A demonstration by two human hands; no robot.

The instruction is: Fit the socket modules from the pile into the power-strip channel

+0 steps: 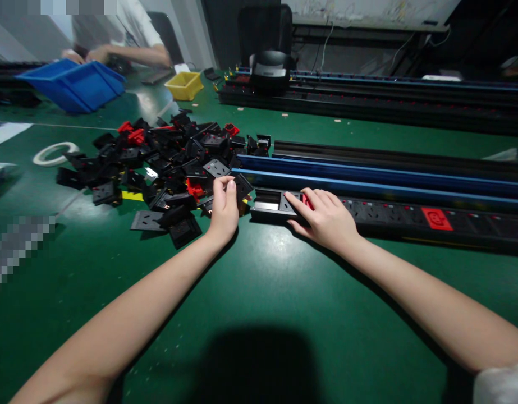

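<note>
A black socket module (242, 187) is pinched between the thumb and fingers of my left hand (224, 210), at the right edge of a heap of loose modules (174, 151). My right hand (328, 217) lies with fingers spread over a long black power strip (410, 224), its index fingertip on a socket near the left end. A red socket (306, 201) shows partly under that hand, and another red socket (436, 219) sits farther right. At the strip's left end is an uncovered slot (267, 206), close to the module in my left hand.
Blue and black rails (368, 177) lie behind the strip. More long black strips (347, 104) stretch across the back. A blue bin (79, 84), a yellow tray (184, 85) and a tape roll (54, 154) are at the left. Across the table sits another person (128, 39).
</note>
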